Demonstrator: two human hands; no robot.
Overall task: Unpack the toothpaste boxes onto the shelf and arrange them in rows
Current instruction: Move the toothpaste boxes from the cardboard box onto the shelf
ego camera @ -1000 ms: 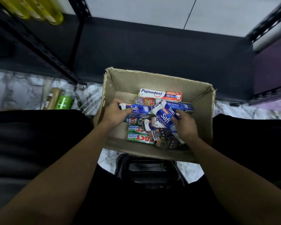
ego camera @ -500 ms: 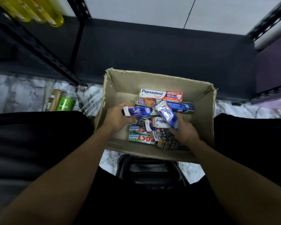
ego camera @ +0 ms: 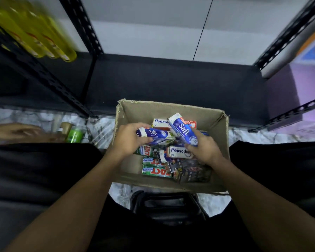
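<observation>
The left hand grips one blue Safi box, the right hand a second Safi box, both over the carton. Inside lie two Pepsodent boxes and three green boxes.

This looks like a small shop or its stockroom. Black slotted-steel shelving stands on a marble-patterned floor, with its low dark shelf on the far side. Identical yellow bottles line a shelf at far left. A cardboard carton holds retail toothpaste boxes of several brands. A green bottle lies on the floor at left.
</observation>
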